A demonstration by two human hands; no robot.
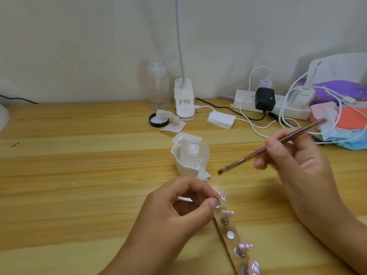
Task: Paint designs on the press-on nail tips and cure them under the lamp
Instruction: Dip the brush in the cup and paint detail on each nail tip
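Pinching with thumb and forefinger, the left hand [178, 211] has its grip closed on the top end of a long tan strip set with round metal discs [230, 235]. The strip lies on the pale wooden surface [79, 175] and runs from just below the middle of the view toward five o'clock, out past the bottom edge. Glossy pink press-on nail tips with white dots [228, 212] stand on small metal studs along it, and one disc between them shows bare and silvery. At two o'clock from that pinch, the right hand [301, 161] has its grip closed round a thin brown, metallic-handled brush [264, 148], fingers curled about the shaft. The dark bristle end points toward eight o'clock, is held in the air and is clear of the nail tips; it is blurred. At twelve o'clock from the left hand, just beyond it, sits a small clear jar swaddled in white tissue [190, 155]. Farther toward twelve o'clock are a round black cap [158, 120], loose white tissue squares [172, 124] and a white lamp base with a gooseneck [184, 100], with a clear plastic bottle [158, 86] at its nine o'clock. Toward two o'clock lie a small white block [221, 119], a white power strip [248, 104] carrying a black adapter [265, 99], and tangled white cables [256, 126].
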